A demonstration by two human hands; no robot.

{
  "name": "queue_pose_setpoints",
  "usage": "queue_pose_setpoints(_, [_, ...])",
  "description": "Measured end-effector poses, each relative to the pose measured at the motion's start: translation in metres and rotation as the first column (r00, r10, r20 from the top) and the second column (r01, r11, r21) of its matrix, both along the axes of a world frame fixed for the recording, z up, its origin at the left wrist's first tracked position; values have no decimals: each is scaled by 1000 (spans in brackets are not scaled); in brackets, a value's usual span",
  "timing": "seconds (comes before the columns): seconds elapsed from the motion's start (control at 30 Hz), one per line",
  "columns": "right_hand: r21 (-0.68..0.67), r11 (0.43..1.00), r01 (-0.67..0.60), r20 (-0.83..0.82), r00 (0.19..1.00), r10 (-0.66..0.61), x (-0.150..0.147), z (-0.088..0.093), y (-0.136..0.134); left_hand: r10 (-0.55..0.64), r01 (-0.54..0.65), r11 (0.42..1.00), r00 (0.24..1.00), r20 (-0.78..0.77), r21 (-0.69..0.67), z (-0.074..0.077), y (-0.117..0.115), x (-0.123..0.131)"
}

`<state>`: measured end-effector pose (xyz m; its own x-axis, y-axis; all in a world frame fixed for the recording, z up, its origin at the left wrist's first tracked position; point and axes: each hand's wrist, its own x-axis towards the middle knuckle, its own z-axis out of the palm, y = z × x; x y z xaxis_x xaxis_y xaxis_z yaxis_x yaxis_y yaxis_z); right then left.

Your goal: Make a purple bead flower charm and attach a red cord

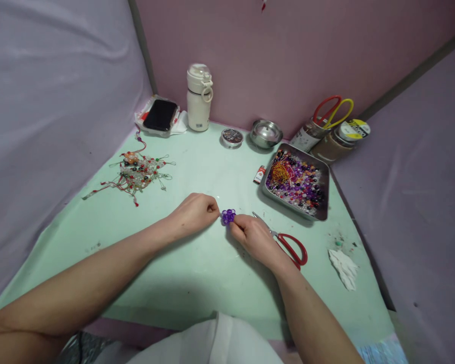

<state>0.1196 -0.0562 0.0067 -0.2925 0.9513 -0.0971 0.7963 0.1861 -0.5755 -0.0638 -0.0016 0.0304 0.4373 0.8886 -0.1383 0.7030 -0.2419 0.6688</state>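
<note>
A small cluster of purple beads (228,216) sits just above the pale green table (197,268), between my two hands. My right hand (255,237) is closed and pinches the cluster from the right. My left hand (195,212) is curled into a loose fist with its fingertips pinched right beside the cluster's left side; whether it grips a thread there is too small to make out. Both forearms rest on the table.
Red-handled scissors (292,246) lie under my right wrist. A metal tray of mixed beads (297,180) stands to the right. Finished beaded strings (136,174) lie at left. Along the back stand a white bottle (198,98), a phone (160,116), a metal bowl (266,133) and jars with scissors (330,132). Crumpled tissue (344,268) lies at right.
</note>
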Motion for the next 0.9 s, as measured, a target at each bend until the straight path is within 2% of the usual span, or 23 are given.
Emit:
queue_pose_setpoints(0.3, [7,1000,-12,7,1000,12,0,0,0,21,-19,1000,993,116,-13,-14,-1,2])
queue_pose_setpoints(0.47, [-1,1000,-5,3,1000,5,-1,0,0,76,-70,997,964,253,-32,-21,0,4])
queue_pose_setpoints(0.63, [-6,1000,-8,9,1000,8,-1,0,1,64,-33,995,937,343,-93,-29,0,9])
queue_pose_setpoints(0.9, [1,1000,-17,4,1000,17,0,0,0,29,0,996,944,328,-88,-29,-2,12])
